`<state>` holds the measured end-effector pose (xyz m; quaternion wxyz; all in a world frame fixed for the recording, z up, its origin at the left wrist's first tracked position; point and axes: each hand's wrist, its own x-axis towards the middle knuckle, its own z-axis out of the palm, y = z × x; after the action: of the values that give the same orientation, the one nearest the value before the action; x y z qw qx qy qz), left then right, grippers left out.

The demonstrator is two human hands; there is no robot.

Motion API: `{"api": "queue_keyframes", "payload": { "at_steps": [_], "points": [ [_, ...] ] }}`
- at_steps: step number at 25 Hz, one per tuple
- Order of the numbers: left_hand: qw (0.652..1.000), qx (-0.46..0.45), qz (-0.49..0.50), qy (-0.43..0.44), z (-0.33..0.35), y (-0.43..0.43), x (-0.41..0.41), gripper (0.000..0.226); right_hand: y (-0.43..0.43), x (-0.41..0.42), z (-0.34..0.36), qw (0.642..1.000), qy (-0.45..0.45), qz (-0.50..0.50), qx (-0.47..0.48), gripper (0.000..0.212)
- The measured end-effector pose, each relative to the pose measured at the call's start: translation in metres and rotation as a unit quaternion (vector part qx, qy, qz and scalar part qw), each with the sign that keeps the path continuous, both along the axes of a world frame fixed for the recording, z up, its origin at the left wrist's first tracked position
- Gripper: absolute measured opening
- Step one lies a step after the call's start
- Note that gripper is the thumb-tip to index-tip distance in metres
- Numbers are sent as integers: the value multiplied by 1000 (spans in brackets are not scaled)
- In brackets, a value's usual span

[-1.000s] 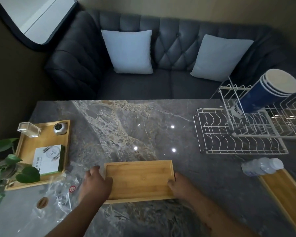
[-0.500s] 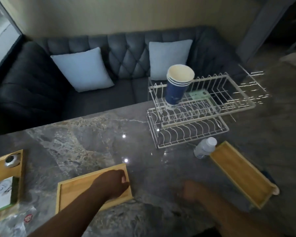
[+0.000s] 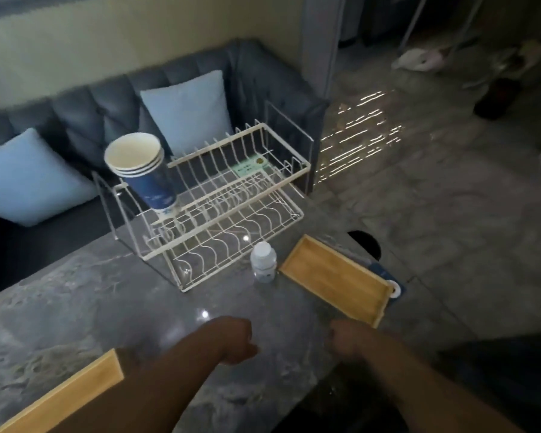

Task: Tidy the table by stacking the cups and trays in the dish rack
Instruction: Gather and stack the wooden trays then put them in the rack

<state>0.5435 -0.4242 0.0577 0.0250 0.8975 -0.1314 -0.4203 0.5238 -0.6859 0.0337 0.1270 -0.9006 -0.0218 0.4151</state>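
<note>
A white wire dish rack [image 3: 241, 170] with two tiers stands at the table's far side. A stack of blue paper cups [image 3: 146, 170] leans in its upper left corner. A bamboo tray [image 3: 336, 278] lies on the table right of the rack, near the table's right edge. A second bamboo tray [image 3: 66, 398] lies at the lower left, partly under my left forearm. My left hand [image 3: 236, 340] hovers over the bare table with fingers curled, holding nothing. My right hand [image 3: 345, 340] is also curled and empty, just short of the right tray's near corner.
A small clear water bottle [image 3: 264, 265] stands between the rack and the right tray. Beyond that tray a blue cup [image 3: 391, 284] lies at the table edge. A dark sofa [image 3: 85, 120] with pale cushions runs behind the table. Floor lies to the right.
The view has swung right. My left hand has let go of the left tray and moved right over bare table. My right hand has moved toward the right tray.
</note>
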Motion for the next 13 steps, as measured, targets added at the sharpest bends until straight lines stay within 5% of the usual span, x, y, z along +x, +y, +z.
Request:
{"api": "queue_keyframes", "payload": {
  "at_steps": [7,13],
  "points": [
    [995,7,-97,-22,-13,-116,50,50,-108,-6,-32,994,41,-99,-16,31],
    [992,9,-98,-76,-36,-164,72,60,-144,-17,-52,988,-29,-151,-1,48]
  ]
}}
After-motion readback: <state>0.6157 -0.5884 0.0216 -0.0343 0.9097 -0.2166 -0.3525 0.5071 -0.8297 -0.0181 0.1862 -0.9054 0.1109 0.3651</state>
